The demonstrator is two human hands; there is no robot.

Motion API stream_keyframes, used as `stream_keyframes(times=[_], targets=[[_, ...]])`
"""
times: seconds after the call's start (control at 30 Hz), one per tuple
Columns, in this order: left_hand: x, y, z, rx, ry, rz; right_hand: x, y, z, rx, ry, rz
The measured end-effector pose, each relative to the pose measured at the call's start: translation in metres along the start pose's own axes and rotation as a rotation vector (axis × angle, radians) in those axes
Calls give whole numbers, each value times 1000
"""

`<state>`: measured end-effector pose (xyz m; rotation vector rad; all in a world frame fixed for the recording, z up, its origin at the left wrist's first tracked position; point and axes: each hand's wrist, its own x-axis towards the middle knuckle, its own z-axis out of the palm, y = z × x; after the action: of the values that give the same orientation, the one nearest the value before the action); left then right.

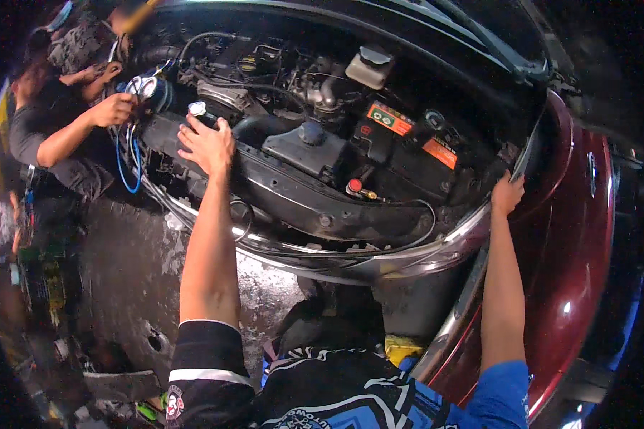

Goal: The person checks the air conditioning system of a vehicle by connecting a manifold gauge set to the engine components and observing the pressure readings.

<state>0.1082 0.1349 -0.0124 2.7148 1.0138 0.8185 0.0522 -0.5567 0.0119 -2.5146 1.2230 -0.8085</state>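
My left hand (209, 146) is spread on the front crossmember of an open engine bay, its fingertips just beside a silver radiator cap (197, 109). Nothing shows in its grasp. On the right, my right hand (508, 194) closes over the inner edge of the dark red fender (562, 154), beside a grey strip along that edge. Part of its fingers is hidden. Between my hands are a black battery (408, 146) with orange labels, a black reservoir with a round cap (310, 134), and a small red-knobbed fitting (355, 186) with a hose.
At the left, two co-workers lean in; one person's hand (113, 109) is at a round white-faced gauge (147, 87) with blue and white hoses (132, 168). A whitish fluid tank (370, 66) sits at the back. The bumper (415, 261) runs before me.
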Motion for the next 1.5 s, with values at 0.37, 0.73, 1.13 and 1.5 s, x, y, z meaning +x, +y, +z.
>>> stream_keyframes(times=[0.37,0.73,1.13,1.5], targets=[[1,0,2,32,-34,-17,-4,-2,-5,45,-57,37],[6,-10,4,50,-104,19,-4,19,-5,334,-37,-232],[14,-16,1,34,-144,56,-16,5,-20,447,-143,-156],[17,-18,2,27,-125,93,-21,-5,-24,514,-163,-79]])
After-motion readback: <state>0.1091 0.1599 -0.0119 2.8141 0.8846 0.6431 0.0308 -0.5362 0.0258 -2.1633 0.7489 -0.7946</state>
